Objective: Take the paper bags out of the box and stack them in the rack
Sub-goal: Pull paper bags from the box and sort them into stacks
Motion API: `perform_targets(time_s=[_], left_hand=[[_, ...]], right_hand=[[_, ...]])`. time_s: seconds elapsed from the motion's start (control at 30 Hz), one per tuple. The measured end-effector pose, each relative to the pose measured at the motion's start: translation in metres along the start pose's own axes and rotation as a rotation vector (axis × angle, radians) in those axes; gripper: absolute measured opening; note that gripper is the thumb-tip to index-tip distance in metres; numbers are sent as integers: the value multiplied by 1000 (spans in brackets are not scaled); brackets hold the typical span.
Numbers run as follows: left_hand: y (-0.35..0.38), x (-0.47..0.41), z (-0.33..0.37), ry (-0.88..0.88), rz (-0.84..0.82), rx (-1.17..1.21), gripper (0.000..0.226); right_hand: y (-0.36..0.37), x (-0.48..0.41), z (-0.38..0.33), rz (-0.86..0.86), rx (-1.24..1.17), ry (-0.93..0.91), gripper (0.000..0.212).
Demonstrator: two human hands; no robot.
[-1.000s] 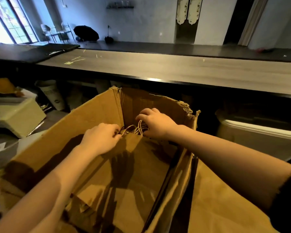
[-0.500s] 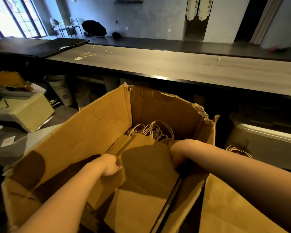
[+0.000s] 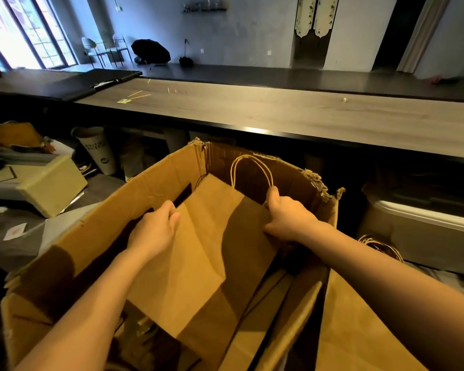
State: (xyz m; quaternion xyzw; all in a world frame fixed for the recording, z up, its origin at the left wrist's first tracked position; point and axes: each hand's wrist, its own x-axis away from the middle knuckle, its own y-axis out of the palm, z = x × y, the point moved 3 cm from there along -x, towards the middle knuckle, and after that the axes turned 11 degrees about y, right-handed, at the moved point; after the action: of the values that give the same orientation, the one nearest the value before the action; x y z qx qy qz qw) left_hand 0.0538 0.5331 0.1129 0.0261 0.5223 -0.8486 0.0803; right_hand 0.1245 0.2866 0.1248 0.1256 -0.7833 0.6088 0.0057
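A big open cardboard box (image 3: pixel 97 236) stands in front of me, its far rim torn. Inside it a flat brown paper bag (image 3: pixel 206 253) with twisted paper handles is raised at its top end. My left hand (image 3: pixel 154 231) grips the bag's left edge, thumb on its face. My right hand (image 3: pixel 287 215) grips the right edge, close to the handle's base. More brown paper lies lower in the box, partly hidden. No rack shows in this view.
A long wooden counter (image 3: pixel 306 113) runs across behind the box. Left of the box are a pale boxy unit (image 3: pixel 51 186) and a white paper cup (image 3: pixel 98 149). To the right sit a grey bin (image 3: pixel 423 231), more bag handles (image 3: pixel 381 246) and a flat brown sheet (image 3: pixel 359 330).
Both hands went from the handles at the far end to the bag's side edges, took hold and lifted the bag; its handles now stand above the stack.
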Motion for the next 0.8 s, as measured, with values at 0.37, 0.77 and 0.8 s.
perform_targets(time_s=[0.37, 0.77, 0.8], left_hand=[[-88, 13, 16, -48, 439, 406, 22], [-85, 4, 100, -43, 619, 744, 28], [-83, 3, 110, -29, 640, 757, 29]], right_hand=[[-60, 23, 1, -49, -1260, 93, 50], [-80, 113, 26, -593, -1566, -36, 28], [-77, 114, 32, -600, -1586, -29, 23]])
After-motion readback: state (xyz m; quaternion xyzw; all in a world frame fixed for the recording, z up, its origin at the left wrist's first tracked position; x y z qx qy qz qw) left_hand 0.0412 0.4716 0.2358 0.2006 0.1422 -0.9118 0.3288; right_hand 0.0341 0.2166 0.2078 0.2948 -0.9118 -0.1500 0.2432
